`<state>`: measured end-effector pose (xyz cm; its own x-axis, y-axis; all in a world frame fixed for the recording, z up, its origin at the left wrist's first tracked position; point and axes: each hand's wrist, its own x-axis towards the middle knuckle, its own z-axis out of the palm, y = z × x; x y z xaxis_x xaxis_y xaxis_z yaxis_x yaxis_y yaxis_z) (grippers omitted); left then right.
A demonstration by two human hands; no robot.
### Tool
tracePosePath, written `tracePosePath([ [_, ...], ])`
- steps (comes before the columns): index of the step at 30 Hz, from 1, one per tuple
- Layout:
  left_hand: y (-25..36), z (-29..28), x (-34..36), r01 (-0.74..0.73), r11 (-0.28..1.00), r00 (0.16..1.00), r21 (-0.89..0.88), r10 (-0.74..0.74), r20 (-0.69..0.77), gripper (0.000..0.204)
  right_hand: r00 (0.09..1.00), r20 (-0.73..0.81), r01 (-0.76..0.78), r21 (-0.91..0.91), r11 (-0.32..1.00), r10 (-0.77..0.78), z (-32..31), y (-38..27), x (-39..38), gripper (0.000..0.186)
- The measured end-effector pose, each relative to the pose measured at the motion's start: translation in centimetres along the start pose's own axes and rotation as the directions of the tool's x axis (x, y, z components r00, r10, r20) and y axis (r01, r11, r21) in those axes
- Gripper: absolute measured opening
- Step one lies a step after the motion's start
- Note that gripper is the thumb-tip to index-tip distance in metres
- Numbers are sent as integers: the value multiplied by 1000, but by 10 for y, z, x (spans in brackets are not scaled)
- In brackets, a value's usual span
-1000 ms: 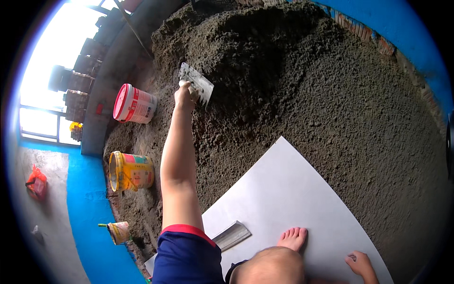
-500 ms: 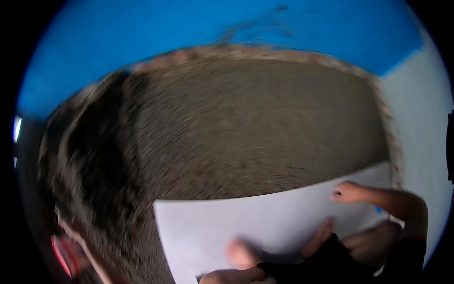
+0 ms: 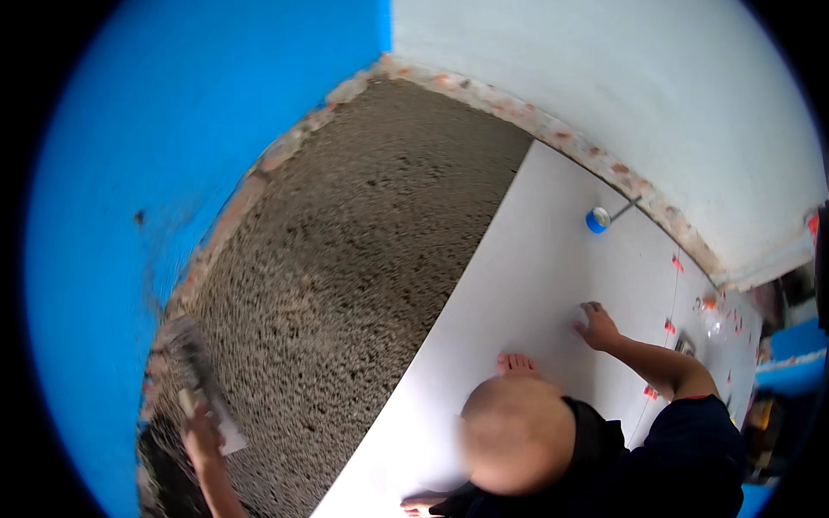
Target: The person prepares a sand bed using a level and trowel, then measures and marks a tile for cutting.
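At the lower left, my left hand [image 3: 202, 434] is closed around the pale handle of a flat metal trowel [image 3: 230, 434]. Its blade, smeared by motion, lies over the left edge of the rough grey mortar bed [image 3: 345, 285], close to the blue wall. My right hand [image 3: 598, 326] rests on a large white tile [image 3: 553, 233], fingers curled in. A pale patch shows by the fingertips; whether it is something held I cannot make out. My bare foot [image 3: 518, 364] is on the same tile, beside my bent knee [image 3: 518, 423].
A blue wall [image 3: 190, 147] and a white wall [image 3: 596, 86] meet at the far corner, with rough broken masonry along their base. A small blue round object [image 3: 598, 220] with a dark stick lies on the tile. Red tile spacers [image 3: 670, 327] mark joints at right.
The view has turned toward the right, bringing in the white wall and more tiles. My left hand has come in over the mortar's edge with the trowel. My right hand stays on the tile.
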<state>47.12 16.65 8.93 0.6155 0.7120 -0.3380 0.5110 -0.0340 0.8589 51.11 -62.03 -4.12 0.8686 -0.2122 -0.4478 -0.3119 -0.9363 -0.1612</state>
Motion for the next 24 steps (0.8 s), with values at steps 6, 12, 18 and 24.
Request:
tracePosePath([
  [6, 110, 312, -11, -213, 964, 778, 161, 67, 624, 40, 906, -418, -89, -44, 995, 63, 62, 111, 29, 70],
  [12, 163, 573, -60, -179, 915, 772, 362, -98, 629, 29, 866, -501, 12, 15, 1000, -3, 42, 96, 101, 71],
  [18, 181, 722, -103, -331, 865, 672, 378, -65, 737, 30, 888, -454, 108, 38, 993, -79, 8, 88, 144, 68],
  [24, 182, 813, -118, -404, 852, 617, 334, -16, 787, 44, 895, -442, 105, 74, 992, -62, 4, 91, 149, 67],
])
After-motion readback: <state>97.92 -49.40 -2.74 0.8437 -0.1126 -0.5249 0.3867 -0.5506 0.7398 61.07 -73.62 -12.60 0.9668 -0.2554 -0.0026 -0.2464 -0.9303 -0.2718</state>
